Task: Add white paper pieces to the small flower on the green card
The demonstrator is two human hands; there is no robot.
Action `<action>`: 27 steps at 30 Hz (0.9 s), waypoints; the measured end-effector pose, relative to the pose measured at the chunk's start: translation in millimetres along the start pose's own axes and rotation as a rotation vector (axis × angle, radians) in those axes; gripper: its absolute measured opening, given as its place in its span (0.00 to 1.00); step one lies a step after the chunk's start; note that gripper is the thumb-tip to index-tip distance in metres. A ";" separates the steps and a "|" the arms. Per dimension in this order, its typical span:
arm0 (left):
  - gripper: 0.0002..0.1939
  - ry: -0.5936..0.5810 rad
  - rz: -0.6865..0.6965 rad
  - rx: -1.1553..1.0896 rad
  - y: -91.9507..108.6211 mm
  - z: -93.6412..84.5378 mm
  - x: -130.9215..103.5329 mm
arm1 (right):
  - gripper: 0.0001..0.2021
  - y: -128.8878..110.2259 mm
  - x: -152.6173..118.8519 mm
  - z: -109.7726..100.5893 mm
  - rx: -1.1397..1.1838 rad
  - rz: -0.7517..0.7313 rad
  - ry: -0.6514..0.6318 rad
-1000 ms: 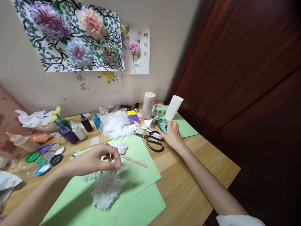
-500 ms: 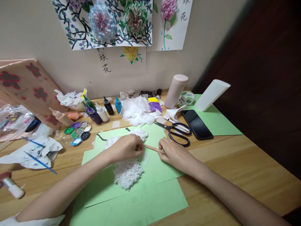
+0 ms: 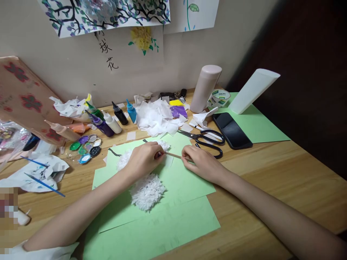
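A thin wooden stick (image 3: 174, 155) spans the gap between my two hands above green paper (image 3: 189, 180). My right hand (image 3: 199, 161) is closed on its right part. The fingers of my left hand (image 3: 148, 157) are pinched at the stick's left end; what exactly they hold there is hidden. Under and beside my left hand lies a fluffy white paper shape (image 3: 148, 192), partly covered by the hand, with two dark curved strokes (image 3: 114, 152) above it. A small pale paper square (image 3: 167, 161) lies beneath the stick.
Behind my hands are black scissors (image 3: 200, 137), a phone (image 3: 231, 130), a white tissue pile (image 3: 155, 117) and a pink bottle (image 3: 206, 88). Paint bottles (image 3: 100, 122), paint caps (image 3: 85, 148) and brushes (image 3: 45, 184) are at the left. A white container (image 3: 253, 91) stands back right.
The view has tilted down, so the wall pictures sit higher in the frame. Both hands remain at the stick, which now lies closer to level.
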State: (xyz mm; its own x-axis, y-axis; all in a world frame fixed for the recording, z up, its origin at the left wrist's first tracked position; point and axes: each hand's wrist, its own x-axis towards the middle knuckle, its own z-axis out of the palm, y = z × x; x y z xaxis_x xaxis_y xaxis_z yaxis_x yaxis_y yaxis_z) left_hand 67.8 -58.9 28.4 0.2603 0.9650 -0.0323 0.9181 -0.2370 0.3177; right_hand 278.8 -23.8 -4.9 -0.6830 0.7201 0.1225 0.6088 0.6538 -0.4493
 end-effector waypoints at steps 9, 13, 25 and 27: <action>0.10 0.070 -0.011 0.052 -3.4 4.7 2.6 | 0.04 1.8 -2.5 -8.8 0.294 0.047 0.238; 0.10 0.083 -0.004 0.054 -4.1 5.1 2.1 | 0.04 1.5 -4.9 -17.7 0.148 -0.114 0.281; 0.09 0.109 -0.010 0.031 -2.6 4.8 3.2 | 0.04 4.0 -3.0 -12.8 0.023 -0.157 0.237; 0.08 0.111 -0.012 0.018 -2.4 4.8 2.8 | 0.04 4.0 -3.2 -12.8 0.020 -0.140 0.243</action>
State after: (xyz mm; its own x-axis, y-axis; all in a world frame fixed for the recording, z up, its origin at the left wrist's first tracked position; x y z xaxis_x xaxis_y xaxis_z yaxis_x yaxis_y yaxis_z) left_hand 67.8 -56.2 23.0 0.2153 0.9741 0.0691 0.9264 -0.2261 0.3010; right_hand 288.5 -20.5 4.2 -0.6416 0.6594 0.3918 0.5057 0.7478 -0.4303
